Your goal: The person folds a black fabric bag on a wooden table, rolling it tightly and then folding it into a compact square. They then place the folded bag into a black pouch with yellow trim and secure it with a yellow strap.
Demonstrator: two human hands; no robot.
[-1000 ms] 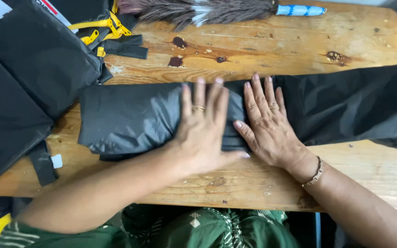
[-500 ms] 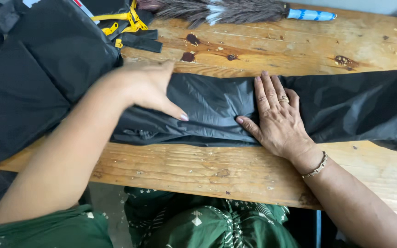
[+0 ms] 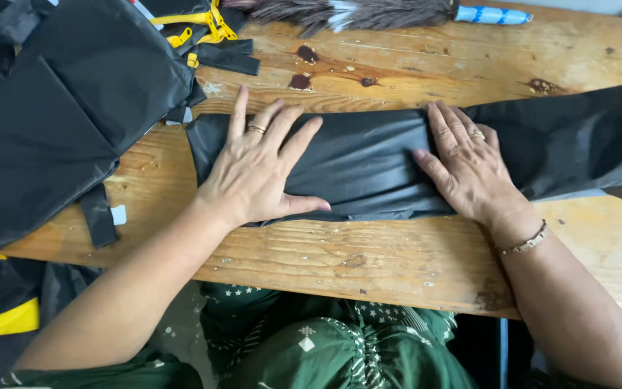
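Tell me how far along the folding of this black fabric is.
Done: the fabric is already a narrow folded band on the table. In hand: left hand and right hand press it flat. Left: the long right stretch lies unfolded.

A long folded sheet of fabric [image 3: 368, 162] lay across the middle of the frame on a wooden table [image 3: 397, 259], running from left of centre off the right edge. The left hand [image 3: 257, 173] rested flat on its left end; the right hand [image 3: 469, 169] pressed flat on it right of centre. A bag [image 3: 66, 108] with straps [image 3: 196, 29] filled the upper left corner, just left of the fabric. A feather duster [image 3: 368, 13] lay along the top edge, behind the fabric.
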